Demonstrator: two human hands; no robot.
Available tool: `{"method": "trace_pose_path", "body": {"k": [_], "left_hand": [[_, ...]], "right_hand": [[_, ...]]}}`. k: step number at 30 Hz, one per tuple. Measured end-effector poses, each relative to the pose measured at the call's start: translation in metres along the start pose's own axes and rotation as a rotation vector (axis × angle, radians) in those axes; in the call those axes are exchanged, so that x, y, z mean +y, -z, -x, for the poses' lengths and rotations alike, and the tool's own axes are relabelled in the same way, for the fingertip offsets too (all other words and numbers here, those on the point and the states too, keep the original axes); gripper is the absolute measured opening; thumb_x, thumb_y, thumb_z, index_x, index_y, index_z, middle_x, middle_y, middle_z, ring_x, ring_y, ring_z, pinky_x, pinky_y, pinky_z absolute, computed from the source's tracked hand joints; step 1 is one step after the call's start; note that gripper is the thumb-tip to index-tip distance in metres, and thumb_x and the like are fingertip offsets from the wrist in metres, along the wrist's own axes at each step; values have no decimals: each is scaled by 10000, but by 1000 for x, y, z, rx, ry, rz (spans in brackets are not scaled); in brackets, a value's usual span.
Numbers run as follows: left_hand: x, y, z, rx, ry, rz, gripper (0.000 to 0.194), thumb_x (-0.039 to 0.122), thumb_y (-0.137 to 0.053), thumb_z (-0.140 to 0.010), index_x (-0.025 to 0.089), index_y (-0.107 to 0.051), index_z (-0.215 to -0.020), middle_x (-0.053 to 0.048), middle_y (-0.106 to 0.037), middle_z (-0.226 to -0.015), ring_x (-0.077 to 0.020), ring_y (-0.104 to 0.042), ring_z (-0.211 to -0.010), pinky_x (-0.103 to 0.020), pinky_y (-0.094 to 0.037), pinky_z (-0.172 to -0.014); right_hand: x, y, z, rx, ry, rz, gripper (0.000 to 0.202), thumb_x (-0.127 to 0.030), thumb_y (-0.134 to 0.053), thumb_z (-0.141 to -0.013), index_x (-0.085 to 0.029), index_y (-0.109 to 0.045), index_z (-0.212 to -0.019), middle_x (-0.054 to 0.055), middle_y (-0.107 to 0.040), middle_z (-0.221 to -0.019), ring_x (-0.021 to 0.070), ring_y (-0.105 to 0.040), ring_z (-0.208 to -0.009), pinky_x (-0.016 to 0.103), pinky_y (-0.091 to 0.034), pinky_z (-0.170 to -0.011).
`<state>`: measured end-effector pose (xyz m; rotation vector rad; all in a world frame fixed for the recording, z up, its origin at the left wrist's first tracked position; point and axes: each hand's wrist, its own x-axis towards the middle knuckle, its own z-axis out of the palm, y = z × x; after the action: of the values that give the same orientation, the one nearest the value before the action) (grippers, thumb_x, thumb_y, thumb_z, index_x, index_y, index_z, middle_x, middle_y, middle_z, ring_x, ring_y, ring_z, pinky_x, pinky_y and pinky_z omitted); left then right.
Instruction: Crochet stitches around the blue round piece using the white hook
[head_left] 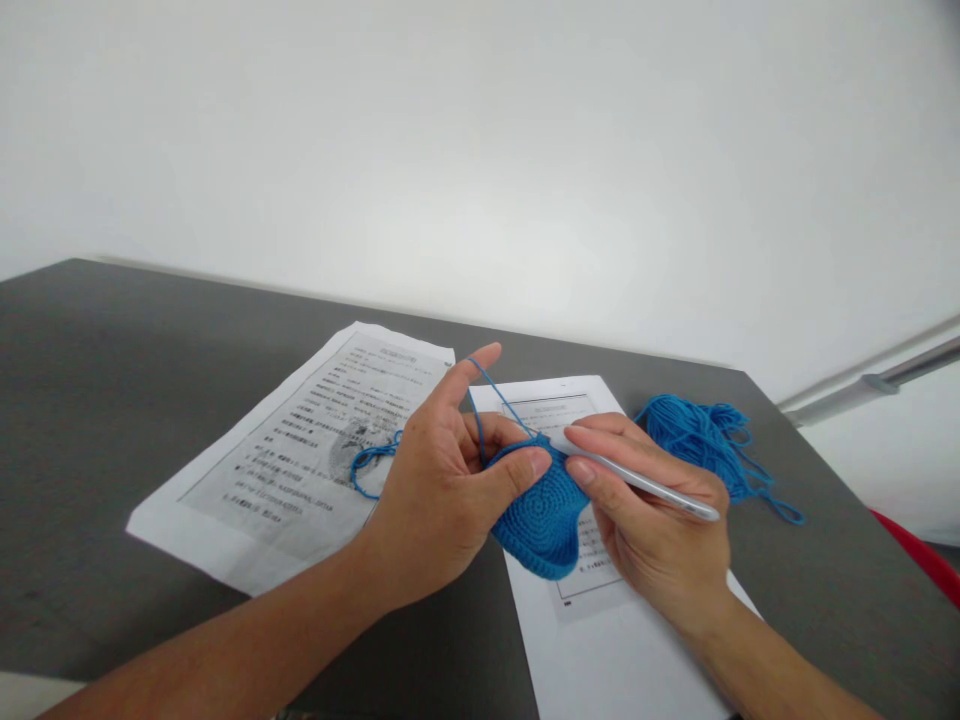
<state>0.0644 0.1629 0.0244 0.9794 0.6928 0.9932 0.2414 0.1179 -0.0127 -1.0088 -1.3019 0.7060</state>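
Note:
My left hand [457, 480] pinches the upper edge of a round blue crochet piece [541, 520] between thumb and fingers. A strand of blue yarn [501, 393] runs over its raised index finger down to the edge of the piece. In my right hand [652, 510] is a light grey crochet hook [645, 483], held like a pen. The hook's tip meets the top edge of the piece by my left thumb, and its exact place in the stitches is hidden. The piece shows spiral rounds and curls at its lower rim.
Two printed sheets, a left one [300, 440] and a right one [555, 660], lie on the dark table [187, 330]. A loose blue yarn bundle [697, 440] sits right of my right hand. Behind the table stands a white wall [480, 170], with a metal rail [877, 388] at the right.

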Motion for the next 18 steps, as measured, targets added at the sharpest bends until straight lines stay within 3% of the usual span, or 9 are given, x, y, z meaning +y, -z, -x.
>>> {"method": "trace_pose_path", "body": {"k": [8, 14, 18], "left_hand": [[2, 0, 1, -11, -2, 9, 1126, 63, -875, -702, 196, -280, -1648, 40, -707, -711, -89, -575, -581, -174, -479, -544], [2, 0, 2, 8, -18, -102, 1057, 115, -838, -768, 214, -273, -1656, 45, -691, -704, -86, -550, -561, -172, -450, -520], [1, -1, 3, 15, -31, -136, 1026, 124, -820, -788, 221, -283, -1657, 45, -694, -685, -87, -530, -537, -172, -431, -500]], "right_hand": [[-2, -2, 0, 0, 36, 25, 325, -162, -802, -908, -415, -833, -1109, -1, -763, -1035, 104, -701, -876, 183, -536, -646], [-13, 2, -5, -30, 201, 243, 433, -75, -801, -862, -395, -824, -1152, 9, -729, -927, 114, -658, -739, 214, -459, -504], [-23, 7, -7, -69, 294, 325, 445, -71, -794, -852, -371, -821, -1178, 11, -723, -865, 132, -653, -694, 242, -474, -502]]}}
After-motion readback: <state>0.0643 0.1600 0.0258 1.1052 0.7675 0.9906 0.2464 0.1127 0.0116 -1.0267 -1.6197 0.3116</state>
